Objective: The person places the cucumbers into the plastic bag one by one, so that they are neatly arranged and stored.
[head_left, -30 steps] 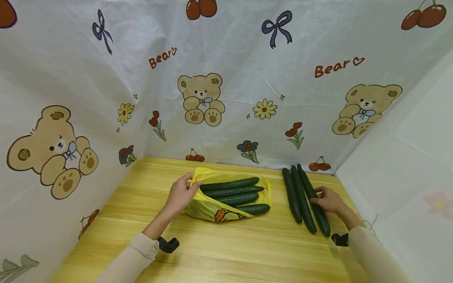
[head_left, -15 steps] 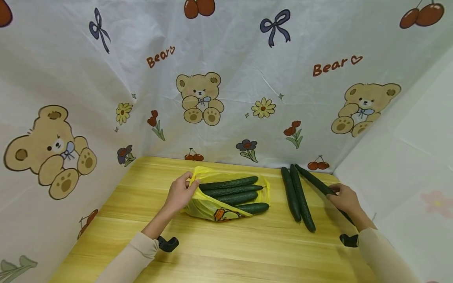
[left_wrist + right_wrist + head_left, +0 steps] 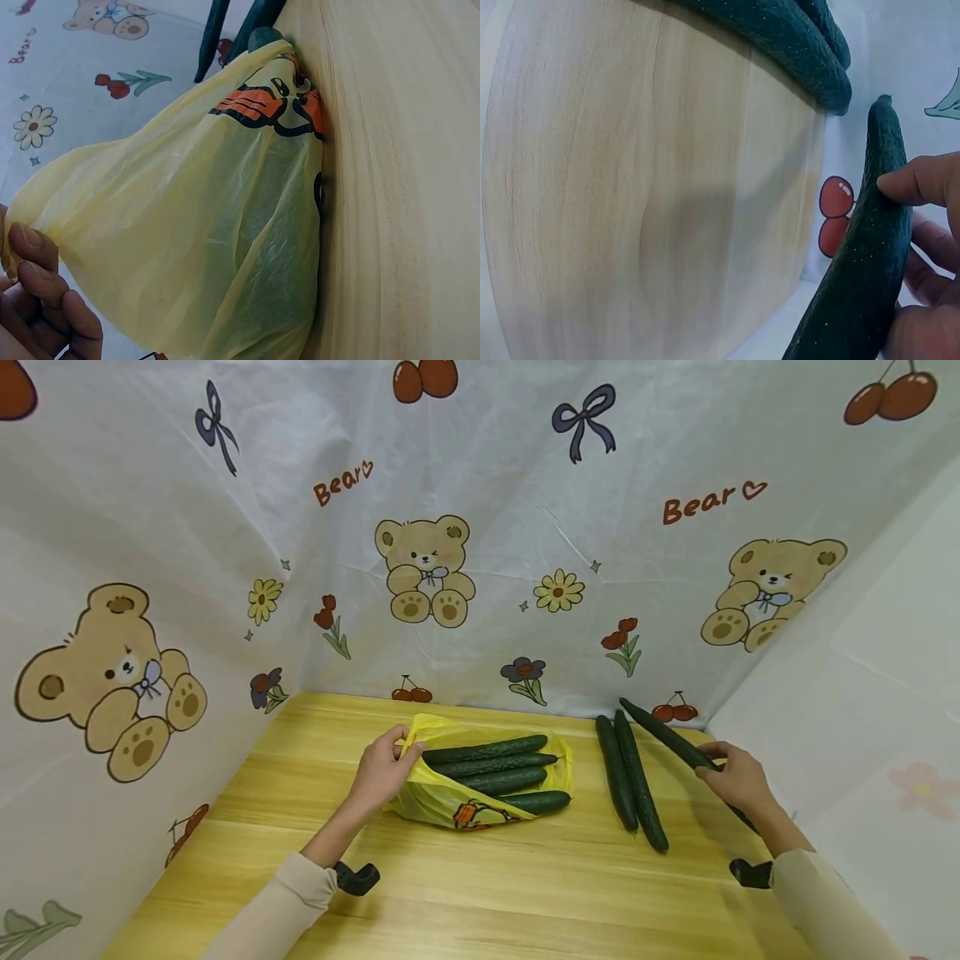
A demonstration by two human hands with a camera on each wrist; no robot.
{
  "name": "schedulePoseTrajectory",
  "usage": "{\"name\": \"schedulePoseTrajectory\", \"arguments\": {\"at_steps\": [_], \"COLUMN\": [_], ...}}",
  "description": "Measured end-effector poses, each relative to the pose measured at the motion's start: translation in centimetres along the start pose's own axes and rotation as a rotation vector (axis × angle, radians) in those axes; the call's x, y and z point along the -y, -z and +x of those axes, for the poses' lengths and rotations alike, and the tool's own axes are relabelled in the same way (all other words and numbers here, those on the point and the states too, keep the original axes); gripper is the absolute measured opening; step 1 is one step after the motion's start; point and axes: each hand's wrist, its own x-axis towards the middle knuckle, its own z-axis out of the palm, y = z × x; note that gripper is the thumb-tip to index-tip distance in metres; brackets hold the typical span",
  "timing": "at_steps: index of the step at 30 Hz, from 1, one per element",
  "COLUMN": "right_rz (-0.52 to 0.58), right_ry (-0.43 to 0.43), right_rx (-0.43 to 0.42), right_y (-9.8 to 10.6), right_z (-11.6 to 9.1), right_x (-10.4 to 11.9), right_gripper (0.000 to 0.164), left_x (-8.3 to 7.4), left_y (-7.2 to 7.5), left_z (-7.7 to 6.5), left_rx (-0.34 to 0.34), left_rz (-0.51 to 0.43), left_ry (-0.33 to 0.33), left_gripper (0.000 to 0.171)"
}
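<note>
My left hand (image 3: 386,768) pinches the rim of a thin yellow plastic bag (image 3: 431,806) at its left end; the left wrist view shows thumb and fingers gathered on the bag's edge (image 3: 45,217). Several dark green cucumbers (image 3: 491,766) lie inside, their ends toward the bag's mouth on the right. On the right, my right hand (image 3: 738,777) grips a cucumber (image 3: 667,735) round its middle, thumb on one side and fingers on the other. In the right wrist view this cucumber (image 3: 862,277) is raised over the table, casting a shadow.
Two more cucumbers (image 3: 633,781) lie side by side on the wooden table (image 3: 480,893), between the bag and my right hand. A white sheet printed with bears (image 3: 427,568) hangs behind the table and along its sides.
My right hand has lifted the rightmost cucumber from beside the other two and shifted it to the right, turning it more slantwise. My left hand stays on the bag.
</note>
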Motion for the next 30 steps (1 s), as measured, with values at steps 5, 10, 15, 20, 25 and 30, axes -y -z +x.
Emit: {"name": "schedulePoseTrajectory", "arguments": {"at_steps": [5,10,15,20,25,30], "right_rz": [0.017,0.041,0.043,0.035,0.037,0.047], "right_ry": [0.046,0.127,0.202,0.253,0.334,0.376], "right_rx": [0.030,0.052,0.016,0.006,-0.019,0.002], "right_y": [0.0,-0.3,-0.6,-0.8,-1.3,-1.9], "right_z": [-0.2,-0.5,-0.6,-0.6,-0.5,-0.2], "right_x": [0.6,1.2,2.3,4.0,5.4,6.5], "right_gripper": [0.049,0.044,0.039,0.038,0.039,0.038], "left_x": [0.1,0.3,0.4,0.4,0.4,0.4], "left_y": [-0.1,0.0,-0.1,-0.1,-0.1,0.0], "left_z": [0.0,0.1,0.3,0.3,0.2,0.2], "left_rx": [-0.002,0.000,0.010,0.012,0.007,0.010], "left_rz": [-0.007,-0.017,-0.025,-0.027,-0.025,-0.026], "left_ry": [0.006,0.003,-0.014,-0.012,-0.004,-0.018], "left_gripper": [0.011,0.012,0.015,0.015,0.012,0.013]}}
